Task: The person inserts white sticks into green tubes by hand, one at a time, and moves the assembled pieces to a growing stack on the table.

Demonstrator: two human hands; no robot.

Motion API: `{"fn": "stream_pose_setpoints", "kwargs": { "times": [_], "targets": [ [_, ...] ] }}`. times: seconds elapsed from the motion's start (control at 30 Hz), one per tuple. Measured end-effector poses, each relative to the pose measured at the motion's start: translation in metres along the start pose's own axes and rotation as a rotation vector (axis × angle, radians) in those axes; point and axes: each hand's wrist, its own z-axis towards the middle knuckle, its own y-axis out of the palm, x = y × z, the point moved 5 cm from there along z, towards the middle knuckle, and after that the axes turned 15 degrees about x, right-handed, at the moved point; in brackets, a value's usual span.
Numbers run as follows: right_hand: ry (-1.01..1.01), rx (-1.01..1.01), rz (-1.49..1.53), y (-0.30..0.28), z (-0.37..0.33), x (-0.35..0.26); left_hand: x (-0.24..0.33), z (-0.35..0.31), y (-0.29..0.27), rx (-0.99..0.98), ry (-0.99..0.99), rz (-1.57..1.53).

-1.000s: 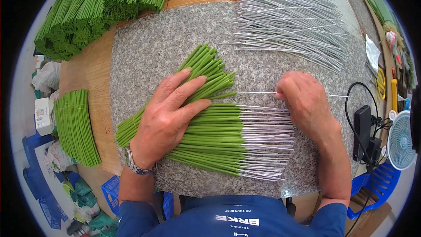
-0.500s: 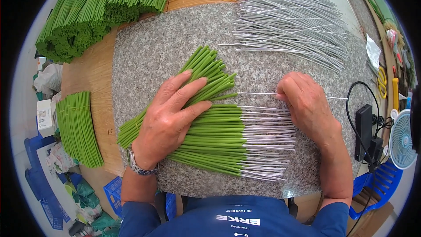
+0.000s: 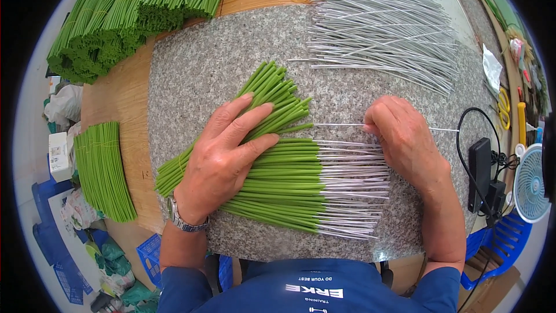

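Observation:
My left hand (image 3: 223, 153) lies with its fingers spread across a fanned bundle of green plastic tube stems (image 3: 278, 101), pressing on them. Below its fingers, a row of green stems (image 3: 284, 182) has silvery wires (image 3: 353, 185) sticking out of the right-hand ends. My right hand (image 3: 402, 139) pinches a thin metal wire (image 3: 339, 124) between thumb and fingers. That wire's left tip meets the end of one green stem (image 3: 298, 128); its other end juts out past the right side of my hand. Whether the tip sits inside the stem is too small to tell.
Loose silvery wires (image 3: 382, 29) are heaped at the far right of the grey stone slab (image 3: 191, 69). Tied green bundles (image 3: 145, 6) are stacked far left, another bundle (image 3: 104, 171) nearer. A black adapter with cable (image 3: 479, 165), yellow scissors (image 3: 504, 107) and a fan (image 3: 530, 182) are at right.

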Motion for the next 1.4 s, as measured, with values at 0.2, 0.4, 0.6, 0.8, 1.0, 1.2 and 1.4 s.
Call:
{"fn": "stream_pose_setpoints", "kwargs": {
  "times": [0.2, 0.4, 0.6, 0.8, 1.0, 1.2, 1.4],
  "targets": [
    [-0.072, 0.017, -0.068, 0.0, 0.004, -0.006, 0.0, -0.001, -0.001, 0.001, -0.004, 0.004],
    [-0.133, 0.071, -0.049, -0.003, 0.004, -0.008, 0.0, 0.0, 0.0, 0.007, 0.001, 0.004],
    [-0.135, 0.081, 0.019, 0.007, 0.009, -0.015, 0.0, -0.001, 0.0, 0.029, 0.009, -0.011],
    [-0.136, -0.025, 0.012, 0.033, 0.019, -0.037, 0.001, 0.0, -0.001, 0.048, 0.02, -0.032],
    [-0.105, -0.01, 0.078, 0.035, 0.018, -0.046, -0.001, -0.002, -0.002, 0.079, -0.033, -0.071],
    [-0.039, 0.128, -0.054, 0.003, 0.021, -0.016, -0.002, -0.002, -0.004, 0.109, -0.04, -0.078],
    [0.069, 0.251, -0.217, -0.005, 0.032, 0.038, -0.002, -0.003, -0.005, 0.096, -0.053, -0.063]
  ]
}}
